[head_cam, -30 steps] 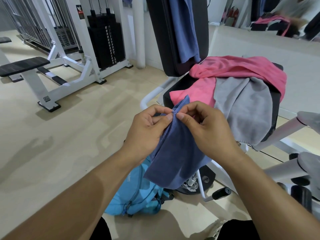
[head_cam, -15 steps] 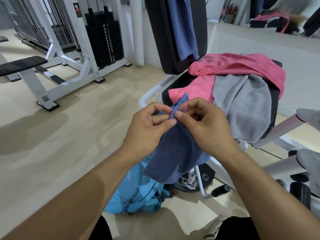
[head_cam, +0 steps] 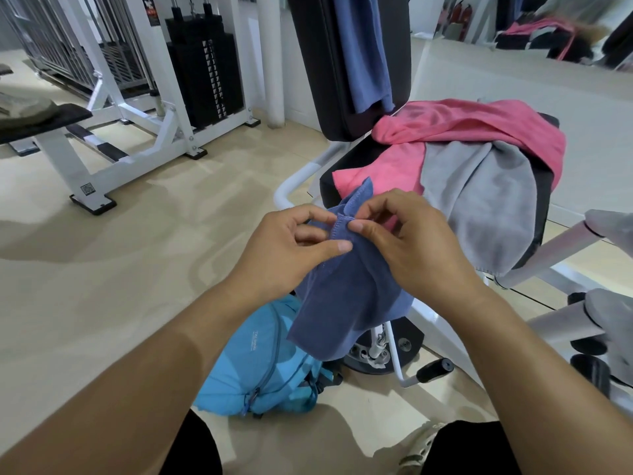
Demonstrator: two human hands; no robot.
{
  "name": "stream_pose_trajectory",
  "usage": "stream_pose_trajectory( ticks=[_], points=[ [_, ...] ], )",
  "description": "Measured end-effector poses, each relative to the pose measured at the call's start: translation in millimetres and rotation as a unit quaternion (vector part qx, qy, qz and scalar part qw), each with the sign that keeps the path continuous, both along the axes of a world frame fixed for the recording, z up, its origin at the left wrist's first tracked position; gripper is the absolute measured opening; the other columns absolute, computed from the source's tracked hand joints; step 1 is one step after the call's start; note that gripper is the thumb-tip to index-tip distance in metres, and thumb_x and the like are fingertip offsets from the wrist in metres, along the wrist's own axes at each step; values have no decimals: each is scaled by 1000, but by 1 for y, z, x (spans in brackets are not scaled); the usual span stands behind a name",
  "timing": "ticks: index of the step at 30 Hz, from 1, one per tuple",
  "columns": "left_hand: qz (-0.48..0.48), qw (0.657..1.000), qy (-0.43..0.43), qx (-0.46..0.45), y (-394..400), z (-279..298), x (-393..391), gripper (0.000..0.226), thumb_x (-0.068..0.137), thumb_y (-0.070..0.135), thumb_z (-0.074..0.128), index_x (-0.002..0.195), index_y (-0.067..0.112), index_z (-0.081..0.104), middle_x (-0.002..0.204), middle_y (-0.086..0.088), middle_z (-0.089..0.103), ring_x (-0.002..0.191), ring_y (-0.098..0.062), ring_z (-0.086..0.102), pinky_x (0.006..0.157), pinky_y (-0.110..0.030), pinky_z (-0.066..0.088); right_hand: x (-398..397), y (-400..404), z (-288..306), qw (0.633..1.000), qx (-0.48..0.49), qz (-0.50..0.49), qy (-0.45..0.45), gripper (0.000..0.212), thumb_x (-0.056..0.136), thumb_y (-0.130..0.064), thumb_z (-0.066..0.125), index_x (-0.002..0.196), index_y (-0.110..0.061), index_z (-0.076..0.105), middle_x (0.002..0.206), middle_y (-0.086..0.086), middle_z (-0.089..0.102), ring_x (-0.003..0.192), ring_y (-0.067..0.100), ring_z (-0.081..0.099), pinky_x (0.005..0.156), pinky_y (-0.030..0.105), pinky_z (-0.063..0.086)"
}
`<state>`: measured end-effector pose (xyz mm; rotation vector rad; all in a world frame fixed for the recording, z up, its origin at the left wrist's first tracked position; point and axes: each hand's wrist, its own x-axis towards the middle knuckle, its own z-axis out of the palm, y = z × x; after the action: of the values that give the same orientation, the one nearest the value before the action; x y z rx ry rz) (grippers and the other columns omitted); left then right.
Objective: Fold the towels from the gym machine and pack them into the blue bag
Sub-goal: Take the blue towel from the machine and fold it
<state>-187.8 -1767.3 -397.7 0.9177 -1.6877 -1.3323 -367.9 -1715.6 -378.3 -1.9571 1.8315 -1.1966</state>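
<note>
— In a gym, beside a padded machine seat: what do the fingers hold?

— The fingers (head_cam: 337,247) of the left hand (head_cam: 287,248) and those of the right hand (head_cam: 416,241) are curled in, pinching the stitched top edge of a dark blue towel (head_cam: 346,303). The thumbs meet at the hem, almost touching, and one corner of the cloth stands up between the two hands.

— And the rest of that towel?

— It hangs down in loose folds from the pinch, in the air above the blue bag (head_cam: 260,368), which lies on the floor (head_cam: 120,269) just in front of the person's knees.

— Where are the other towels?

— A pink towel (head_cam: 472,125) is spread in a heap across the machine seat (head_cam: 544,186), and a grey towel (head_cam: 479,200) lies over it, drooping off the front edge. Another blue towel (head_cam: 363,53) hangs down the upright black backrest (head_cam: 318,63) behind them.

— Farther out?

— A white-framed weight stack (head_cam: 205,66) stands at the back left, with a black bench pad (head_cam: 44,120) at the left edge.
</note>
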Motion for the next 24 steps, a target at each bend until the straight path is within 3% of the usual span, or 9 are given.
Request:
stream_pose_trajectory(
  ticks=[7,9,12,16,18,20,22,24],
  points=[
    [-24,999,-27,-28,-4,-7,6,12,91,12,73,101,6,75,90,-15,77,89,-37,73,89,-48,56,1,-4,-5,996,4,62,66,9,95,-35,67,90,-28,70,81,-26,56,87,-1,48,78,9,33],
    [-35,999,-12,-23,-5,-8,8,12,94,12,68,101,4,73,90,-16,76,83,-28,71,85,-44,55,-1,-5,-5,994,-6,67,87,14,93,-42,65,93,-29,69,86,-24,57,89,1,46,83,11,34],
    [-27,999,28,-18,-4,-4,12,18,95,19,61,99,5,71,80,-5,70,76,-13,60,73,-27,49,-4,-7,-4,986,-22,63,156,30,87,-54,60,96,-27,69,103,-17,63,104,13,48,94,30,40],
    [15,994,103,-29,-2,5,22,18,94,19,53,89,5,64,79,-4,59,76,-13,52,70,-22,43,5,-5,2,980,-11,83,182,19,85,-50,70,88,-37,57,112,-17,63,116,15,49,100,37,39],
    [57,989,130,-43,-2,9,28,16,95,19,52,82,14,60,76,-3,54,74,-13,49,69,-25,42,13,-3,6,981,-17,107,164,22,85,-44,75,87,-34,55,105,-15,65,110,12,51,96,32,41],
    [89,985,138,-54,-1,12,33,18,96,21,52,79,21,59,75,-5,53,73,-17,48,70,-27,42,23,0,9,984,-14,132,117,21,85,-34,78,85,-25,59,88,-11,65,90,8,55,82,27,44],
    [122,980,141,-66,0,13,37,24,97,23,52,76,30,60,73,-2,56,72,-17,51,71,-31,43,29,3,10,988,2,138,71,22,86,-31,78,84,-21,58,76,-6,64,74,12,56,70,32,47],
    [174,970,151,-75,-1,13,41,24,98,26,52,76,33,60,70,6,58,71,-15,51,71,-34,43,31,3,8,991,26,119,52,22,86,-36,78,88,-25,58,74,-5,66,70,15,59,68,38,49]
  ],
)
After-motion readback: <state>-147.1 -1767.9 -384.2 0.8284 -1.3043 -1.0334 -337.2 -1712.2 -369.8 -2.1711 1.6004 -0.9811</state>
